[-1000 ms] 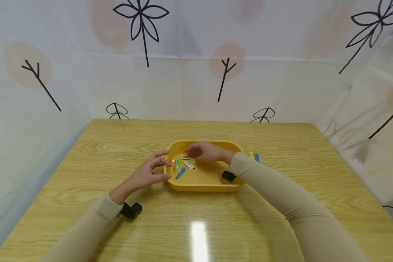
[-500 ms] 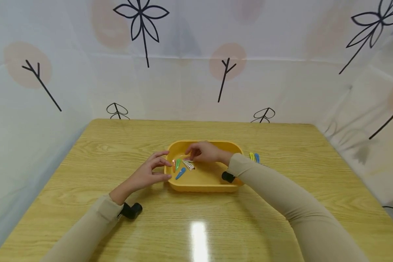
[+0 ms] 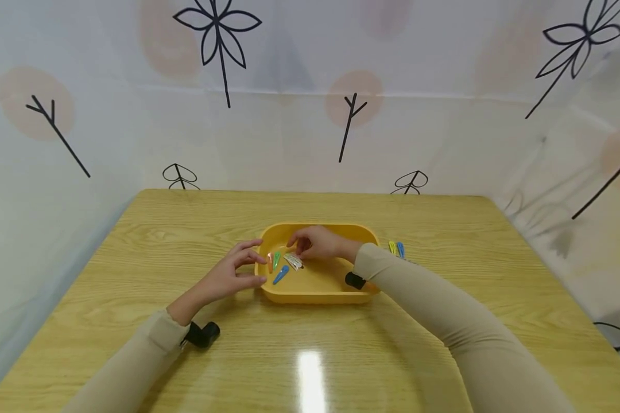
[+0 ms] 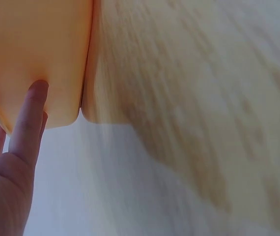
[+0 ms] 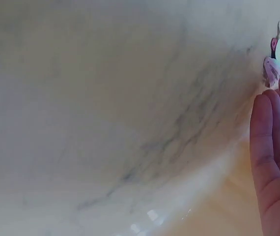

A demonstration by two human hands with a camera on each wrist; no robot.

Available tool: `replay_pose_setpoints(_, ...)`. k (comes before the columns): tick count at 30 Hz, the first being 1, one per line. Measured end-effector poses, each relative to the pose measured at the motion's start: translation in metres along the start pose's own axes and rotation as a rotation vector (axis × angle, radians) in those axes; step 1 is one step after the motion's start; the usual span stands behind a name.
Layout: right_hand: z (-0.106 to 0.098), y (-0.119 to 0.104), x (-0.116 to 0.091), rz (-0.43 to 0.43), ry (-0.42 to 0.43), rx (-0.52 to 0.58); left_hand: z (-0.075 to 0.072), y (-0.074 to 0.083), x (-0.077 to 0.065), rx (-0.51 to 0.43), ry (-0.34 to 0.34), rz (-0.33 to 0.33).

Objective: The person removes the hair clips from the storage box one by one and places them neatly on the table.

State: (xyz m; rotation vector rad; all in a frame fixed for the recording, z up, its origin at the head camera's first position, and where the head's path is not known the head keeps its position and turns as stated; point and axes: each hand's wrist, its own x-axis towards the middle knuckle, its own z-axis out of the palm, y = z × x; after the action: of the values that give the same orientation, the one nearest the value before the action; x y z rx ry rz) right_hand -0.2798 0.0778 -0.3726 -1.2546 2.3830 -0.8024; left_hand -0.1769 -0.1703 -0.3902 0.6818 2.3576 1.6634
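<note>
Here, right fingers (image 5: 262,118) pinch a clip (image 5: 271,73) inside the open tray's rim (image 3: 317,295).

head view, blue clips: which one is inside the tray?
The blue clip nearest the tray's near wall. The other blue one lies outside, on the table, right beside the yellow.

Patterned-cloth booth (image 3: 284,137), wood-grain table (image 3: 258,361)

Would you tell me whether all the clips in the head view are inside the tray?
No: a yellow clip and a blue clip lie outside the tray, on the table.
</note>
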Motion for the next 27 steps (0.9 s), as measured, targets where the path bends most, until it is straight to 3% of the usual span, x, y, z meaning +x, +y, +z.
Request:
replay_pose_setpoints(5, -0.0009, 0.0007, 0.0003, 0.016, -0.027, -0.073, 0.0005, -0.0007, 0.0002, -0.008, -0.002, 0.010)
replay_pose_setpoints(11, -0.0011, 0.0000, 0.0002, 0.094, -0.052, -0.134, 0.0002, -0.0007, 0.0005, -0.005, 0.000, 0.013)
replay_pose_setpoints(27, -0.0037, 0.0054, -0.0047, 0.107, -0.039, -0.111, 0.0003, -0.0008, 0.0008, -0.001, 0.003, 0.002)
